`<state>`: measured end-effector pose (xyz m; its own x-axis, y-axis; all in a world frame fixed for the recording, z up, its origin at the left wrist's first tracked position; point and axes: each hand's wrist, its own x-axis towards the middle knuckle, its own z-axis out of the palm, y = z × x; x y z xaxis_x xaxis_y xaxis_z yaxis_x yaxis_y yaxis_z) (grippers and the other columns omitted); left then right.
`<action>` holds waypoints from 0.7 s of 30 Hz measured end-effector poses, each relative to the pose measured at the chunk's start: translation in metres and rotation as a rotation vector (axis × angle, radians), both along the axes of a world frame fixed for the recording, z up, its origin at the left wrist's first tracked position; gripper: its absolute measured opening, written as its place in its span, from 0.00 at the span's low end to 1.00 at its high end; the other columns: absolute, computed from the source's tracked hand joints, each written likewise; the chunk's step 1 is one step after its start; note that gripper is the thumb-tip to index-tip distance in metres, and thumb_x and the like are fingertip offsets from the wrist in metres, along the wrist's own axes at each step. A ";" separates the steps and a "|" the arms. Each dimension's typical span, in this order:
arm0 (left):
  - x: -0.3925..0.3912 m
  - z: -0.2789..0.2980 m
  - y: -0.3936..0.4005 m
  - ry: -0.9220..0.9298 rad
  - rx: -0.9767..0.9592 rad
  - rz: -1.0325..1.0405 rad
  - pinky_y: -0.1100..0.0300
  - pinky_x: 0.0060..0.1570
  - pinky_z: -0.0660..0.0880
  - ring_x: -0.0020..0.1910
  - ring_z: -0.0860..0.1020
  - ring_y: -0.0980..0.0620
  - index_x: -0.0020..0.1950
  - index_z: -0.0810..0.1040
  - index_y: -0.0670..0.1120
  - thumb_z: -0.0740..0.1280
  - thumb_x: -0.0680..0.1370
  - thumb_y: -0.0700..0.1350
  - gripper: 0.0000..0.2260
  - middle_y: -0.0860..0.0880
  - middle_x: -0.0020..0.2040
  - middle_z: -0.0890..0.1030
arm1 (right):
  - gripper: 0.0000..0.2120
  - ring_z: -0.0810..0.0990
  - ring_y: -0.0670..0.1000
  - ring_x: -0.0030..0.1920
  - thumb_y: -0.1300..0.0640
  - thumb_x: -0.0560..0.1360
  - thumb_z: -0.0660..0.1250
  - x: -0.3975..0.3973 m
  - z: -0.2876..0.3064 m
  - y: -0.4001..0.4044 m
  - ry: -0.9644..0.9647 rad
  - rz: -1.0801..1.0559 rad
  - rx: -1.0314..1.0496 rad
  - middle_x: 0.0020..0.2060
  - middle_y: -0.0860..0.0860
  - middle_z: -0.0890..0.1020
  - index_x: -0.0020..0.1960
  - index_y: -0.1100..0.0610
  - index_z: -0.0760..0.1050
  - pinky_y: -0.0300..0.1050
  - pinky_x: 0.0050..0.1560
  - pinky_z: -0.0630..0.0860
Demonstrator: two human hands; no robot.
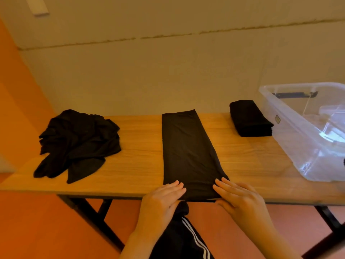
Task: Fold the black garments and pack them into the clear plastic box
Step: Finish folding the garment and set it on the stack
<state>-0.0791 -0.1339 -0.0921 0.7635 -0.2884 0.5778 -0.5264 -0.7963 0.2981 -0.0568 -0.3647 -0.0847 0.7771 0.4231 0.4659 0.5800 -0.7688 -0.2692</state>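
Note:
A black garment (188, 152), folded into a long narrow strip, lies across the middle of the wooden table (138, 157) from the far edge to the near edge. My left hand (164, 199) rests flat on its near left corner, fingers straight. On the near right corner my right hand (240, 200) lies the same way. A heap of unfolded black garments (78, 141) sits at the table's left. A stack of folded black garments (249, 118) stands at the back right, beside the clear plastic box (298, 135), whose visible part holds no garment.
The table is narrow and stands against a pale wall; its black legs (89, 215) show below the near edge. The box overhangs the frame at the right. Bare wood lies between the heap and the strip.

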 end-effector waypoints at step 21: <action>0.001 0.060 0.005 0.240 -0.872 0.132 0.74 0.42 0.72 0.43 0.79 0.65 0.44 0.79 0.52 0.64 0.77 0.36 0.11 0.61 0.39 0.82 | 0.10 0.78 0.37 0.36 0.66 0.73 0.66 0.030 0.061 0.015 0.441 0.038 0.780 0.36 0.48 0.80 0.40 0.52 0.77 0.28 0.39 0.73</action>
